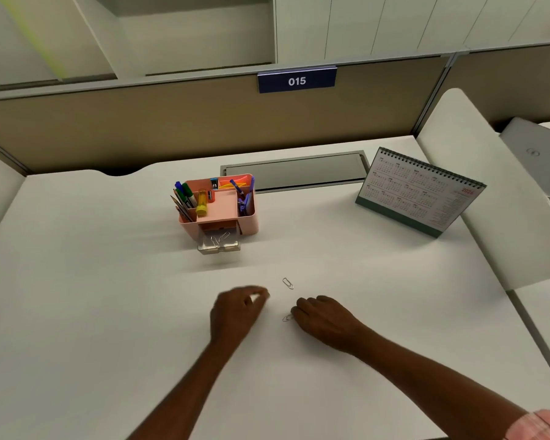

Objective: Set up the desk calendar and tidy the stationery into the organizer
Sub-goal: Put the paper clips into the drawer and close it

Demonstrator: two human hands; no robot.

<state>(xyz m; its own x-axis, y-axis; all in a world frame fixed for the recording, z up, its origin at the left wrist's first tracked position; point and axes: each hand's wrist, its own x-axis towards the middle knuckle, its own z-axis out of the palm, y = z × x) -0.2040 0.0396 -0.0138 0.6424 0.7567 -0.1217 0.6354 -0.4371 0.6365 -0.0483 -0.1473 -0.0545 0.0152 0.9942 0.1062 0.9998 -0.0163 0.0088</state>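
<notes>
The pink organizer (246, 222) stands mid-desk with pens, markers and a yellow highlighter in its compartments. Its clear drawer (219, 244) is pulled out and holds a few paper clips. The desk calendar (419, 192) stands upright at the back right. One paper clip (287, 283) lies loose on the desk in front of my hands. My right hand (326, 319) rests on the desk, its curled fingertips pinching a second paper clip (287, 318). My left hand (237, 309) hovers beside it with thumb and forefinger brought together; motion blur hides whether anything is between them.
A grey cable-tray lid (294, 171) is set into the desk behind the organizer. A beige partition with a blue "015" sign (297, 81) closes the back. A white side panel (489, 192) and a closed laptop (537, 154) are to the right.
</notes>
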